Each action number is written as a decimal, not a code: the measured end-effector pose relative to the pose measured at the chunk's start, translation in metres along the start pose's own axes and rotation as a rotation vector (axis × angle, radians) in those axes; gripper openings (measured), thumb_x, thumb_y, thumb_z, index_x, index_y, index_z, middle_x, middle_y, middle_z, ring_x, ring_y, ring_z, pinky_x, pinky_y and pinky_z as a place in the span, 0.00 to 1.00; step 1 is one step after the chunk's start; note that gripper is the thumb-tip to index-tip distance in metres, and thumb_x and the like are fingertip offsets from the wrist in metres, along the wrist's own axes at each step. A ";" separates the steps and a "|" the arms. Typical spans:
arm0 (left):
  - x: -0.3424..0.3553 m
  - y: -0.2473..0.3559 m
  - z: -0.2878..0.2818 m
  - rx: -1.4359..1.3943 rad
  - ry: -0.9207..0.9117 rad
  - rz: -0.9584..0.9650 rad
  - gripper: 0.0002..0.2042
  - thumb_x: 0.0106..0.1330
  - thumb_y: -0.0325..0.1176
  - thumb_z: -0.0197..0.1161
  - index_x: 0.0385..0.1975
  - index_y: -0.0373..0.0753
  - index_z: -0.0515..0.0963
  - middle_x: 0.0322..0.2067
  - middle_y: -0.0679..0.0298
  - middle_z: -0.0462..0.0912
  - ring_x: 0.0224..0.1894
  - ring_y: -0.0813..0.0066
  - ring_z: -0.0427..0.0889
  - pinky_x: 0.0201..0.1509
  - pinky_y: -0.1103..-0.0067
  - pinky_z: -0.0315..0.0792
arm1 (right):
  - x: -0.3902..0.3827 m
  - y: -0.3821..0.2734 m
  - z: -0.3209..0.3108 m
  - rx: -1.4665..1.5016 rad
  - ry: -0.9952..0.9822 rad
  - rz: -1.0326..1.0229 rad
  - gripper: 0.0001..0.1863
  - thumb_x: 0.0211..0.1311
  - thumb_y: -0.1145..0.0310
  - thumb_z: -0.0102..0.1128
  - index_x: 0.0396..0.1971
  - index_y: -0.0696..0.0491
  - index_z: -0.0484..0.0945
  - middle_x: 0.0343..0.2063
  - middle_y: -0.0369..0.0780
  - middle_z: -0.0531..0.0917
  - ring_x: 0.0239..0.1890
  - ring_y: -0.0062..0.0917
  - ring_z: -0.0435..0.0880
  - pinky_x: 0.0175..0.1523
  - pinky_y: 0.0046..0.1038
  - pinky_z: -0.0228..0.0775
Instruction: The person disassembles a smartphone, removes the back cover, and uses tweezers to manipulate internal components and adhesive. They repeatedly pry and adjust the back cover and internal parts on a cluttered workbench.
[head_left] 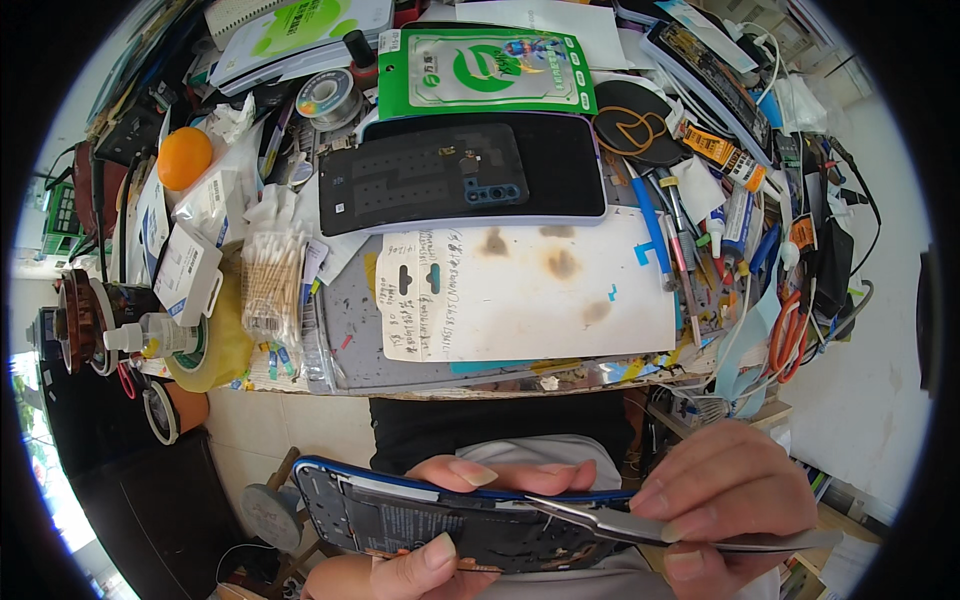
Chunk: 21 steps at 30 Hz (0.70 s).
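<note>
My left hand [420, 568] grips an opened phone [400, 515] with a blue frame, dark battery and exposed inner parts, at my lap below the desk edge; its thumb is on the near edge, fingertips along the far edge. My right hand [730, 500] holds silver curved tweezers [610, 522] with finger and thumb, their tips reaching the upper edge of the phone near a pale strip. Above, on the desk, a detached dark back panel [400, 175] with camera rings lies on a black-screened device [565, 170].
The cluttered desk [335, 355] holds a white worksheet [520, 300] with scorch marks, a green packet [480, 70], solder spool [330, 100], orange fruit [184, 158], cotton swabs [275, 275], tape roll [190, 370], tools and cables [785, 330]. A stool [270, 515] stands below at the left.
</note>
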<state>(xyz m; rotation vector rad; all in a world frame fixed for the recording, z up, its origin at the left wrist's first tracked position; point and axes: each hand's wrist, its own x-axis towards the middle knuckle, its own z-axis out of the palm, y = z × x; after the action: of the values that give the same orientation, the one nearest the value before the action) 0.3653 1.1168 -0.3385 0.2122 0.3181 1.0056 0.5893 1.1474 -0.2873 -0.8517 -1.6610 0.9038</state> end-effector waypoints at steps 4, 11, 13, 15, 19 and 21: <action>0.000 0.001 0.000 0.004 -0.001 -0.005 0.25 0.76 0.39 0.56 0.71 0.57 0.60 0.71 0.46 0.65 0.77 0.40 0.56 0.78 0.49 0.56 | -0.001 0.000 0.000 0.011 0.008 0.003 0.14 0.57 0.81 0.66 0.43 0.65 0.78 0.35 0.54 0.85 0.31 0.37 0.86 0.37 0.32 0.79; -0.003 0.001 -0.002 0.011 -0.006 -0.001 0.25 0.77 0.39 0.55 0.71 0.57 0.60 0.71 0.45 0.66 0.77 0.40 0.58 0.78 0.49 0.57 | -0.001 0.002 0.004 0.033 0.035 -0.001 0.13 0.58 0.80 0.66 0.42 0.65 0.78 0.33 0.54 0.85 0.30 0.37 0.86 0.34 0.32 0.79; -0.003 0.001 -0.004 0.015 -0.012 0.003 0.25 0.77 0.40 0.55 0.71 0.57 0.60 0.70 0.45 0.66 0.77 0.40 0.58 0.78 0.49 0.56 | -0.002 0.004 0.004 0.034 0.038 -0.010 0.13 0.58 0.79 0.67 0.42 0.65 0.78 0.32 0.54 0.86 0.29 0.37 0.86 0.33 0.32 0.79; -0.003 0.000 -0.005 0.016 -0.013 0.007 0.25 0.77 0.40 0.55 0.71 0.57 0.60 0.70 0.44 0.66 0.76 0.39 0.58 0.78 0.49 0.56 | -0.003 0.005 0.004 0.025 0.043 -0.023 0.13 0.58 0.78 0.67 0.42 0.65 0.78 0.32 0.54 0.86 0.29 0.37 0.86 0.33 0.32 0.78; -0.004 -0.001 -0.009 0.008 -0.039 0.021 0.25 0.77 0.40 0.55 0.71 0.57 0.60 0.70 0.44 0.67 0.76 0.39 0.59 0.78 0.49 0.55 | -0.002 0.006 0.004 0.020 0.030 -0.044 0.13 0.58 0.77 0.67 0.42 0.65 0.79 0.32 0.53 0.86 0.29 0.37 0.87 0.33 0.32 0.79; -0.005 -0.002 -0.011 -0.002 -0.057 0.027 0.25 0.77 0.40 0.55 0.71 0.58 0.60 0.70 0.44 0.67 0.76 0.39 0.59 0.78 0.49 0.55 | -0.002 0.006 0.004 0.023 0.030 -0.046 0.12 0.59 0.77 0.67 0.42 0.65 0.79 0.32 0.53 0.86 0.29 0.37 0.87 0.33 0.33 0.79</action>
<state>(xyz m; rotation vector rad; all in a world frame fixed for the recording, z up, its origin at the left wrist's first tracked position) 0.3607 1.1121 -0.3485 0.2430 0.2627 1.0243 0.5860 1.1479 -0.2937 -0.8045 -1.6349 0.8725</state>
